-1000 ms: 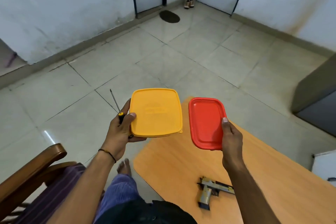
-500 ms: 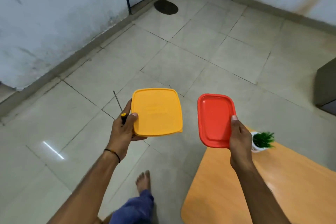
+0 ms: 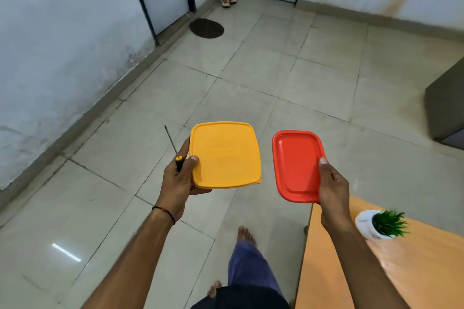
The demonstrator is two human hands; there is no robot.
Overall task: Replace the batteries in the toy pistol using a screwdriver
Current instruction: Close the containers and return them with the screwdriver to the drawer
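Note:
My left hand [image 3: 179, 178] grips a yellow square container [image 3: 224, 154] by its left edge, thumb on the lid. The same hand pins a thin screwdriver [image 3: 173, 147] with a black and yellow handle, its shaft pointing up and away. My right hand [image 3: 332, 182] holds a red rectangular container [image 3: 296, 164] by its right edge. Both containers are held in the air over the tiled floor. The toy pistol is out of view.
An orange wooden table [image 3: 414, 273] fills the lower right, with a small potted plant [image 3: 381, 224] near its far corner. My leg and bare feet [image 3: 247, 233] are on the tiled floor. A grey cabinet [image 3: 445, 108] stands right; doors, a mat and shoes lie far ahead.
The view has swung left and away from the table: the pistol and the chair have left the frame, the plant has appeared. Both hands keep the same grips on the containers.

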